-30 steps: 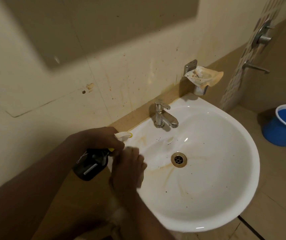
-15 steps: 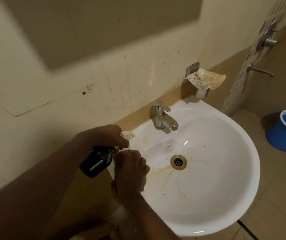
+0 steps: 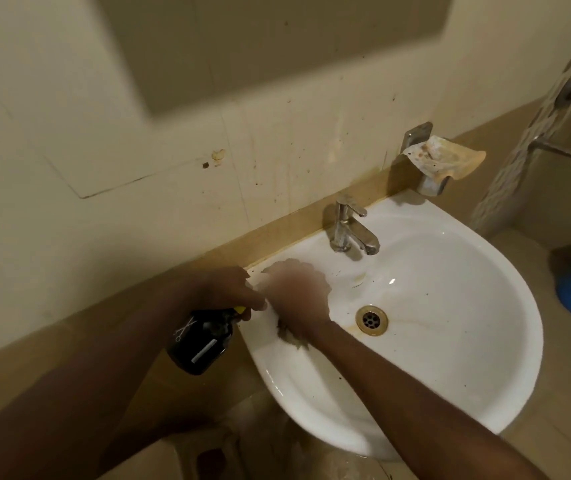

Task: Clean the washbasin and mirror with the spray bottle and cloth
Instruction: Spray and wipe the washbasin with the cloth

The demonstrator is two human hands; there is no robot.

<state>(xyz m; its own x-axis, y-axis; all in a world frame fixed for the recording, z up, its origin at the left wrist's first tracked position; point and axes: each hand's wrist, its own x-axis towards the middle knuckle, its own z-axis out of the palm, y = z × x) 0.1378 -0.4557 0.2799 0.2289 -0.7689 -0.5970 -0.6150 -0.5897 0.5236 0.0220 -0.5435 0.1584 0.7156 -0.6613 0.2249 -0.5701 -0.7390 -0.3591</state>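
The step in hand looked to be the scrubbing of the washbasin (image 3: 450,358), with the drain (image 3: 371,319) as the fixed mark for everything else. The right hand (image 3: 298,299) lay on the inner wall to the left of the drain, blurred, palm down and curled over a cloth (image 3: 289,336), of which only a dark, ragged edge showed under the heel of the hand — how tightly the fingers gripped it could not be told. The left hand (image 3: 228,289) sat farther left of the drain, at the basin's rim, closed around the neck of the dark spray bottle (image 3: 201,341), whose body hung down outside the bowl with a bit of yellow showing at its top.

Brown streaks ran outward from the drain, and a yellowish ring circled it; small dark specks dotted the wall to the right of it. To do this step well, the cloth probably wanted firm, flat pressure and overlapping strokes worked from the rim down toward the drain, so loosened grime went one way. The streaks nearest the drain likely needed a fresh spray first. The tap (image 3: 350,230), behind the drain, had a stained base worth a pass too. The mirror (image 3: 277,46), far above and behind the drain, looked not yet wiped — best left until the cloth was rinsed.
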